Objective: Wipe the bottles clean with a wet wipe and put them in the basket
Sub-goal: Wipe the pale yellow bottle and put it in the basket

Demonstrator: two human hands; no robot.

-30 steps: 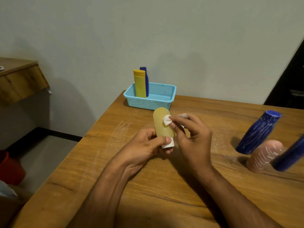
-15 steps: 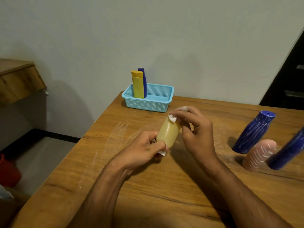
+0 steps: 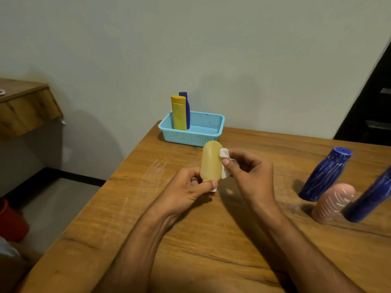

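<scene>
Two hands are engaged on one amber bottle (image 3: 211,160), held above the table (image 3: 190,250) just short of the basket (image 3: 191,133). The left hand (image 3: 188,192) grips the bottle's lower end, thumb and fingers curled round the white cap (image 3: 214,189), bottle inverted and roughly upright. The right hand (image 3: 251,176) pinches a folded wipe (image 3: 224,163) and presses it against the bottle's right flank. Risk one: the hold is low and narrow while the wipe pushes sideways higher up; a wet, smooth wall could let the bottle pivot or slip out and drop onto the table. Risk two: the wipe is bunched small, so coverage per stroke is slight and the far side, hidden from view, may go uncleaned unless the bottle is turned. Further out, the basket already holds a yellow bottle (image 3: 179,113) and a blue bottle (image 3: 187,108) standing at its left end; careless placing could knock them over. To the right, well apart from the hands, two dark blue bottles (image 3: 324,175) (image 3: 370,197) and a pink bottle (image 3: 334,203) stand with white marks on them, close together; a reach for one may topple its neighbours.
</scene>
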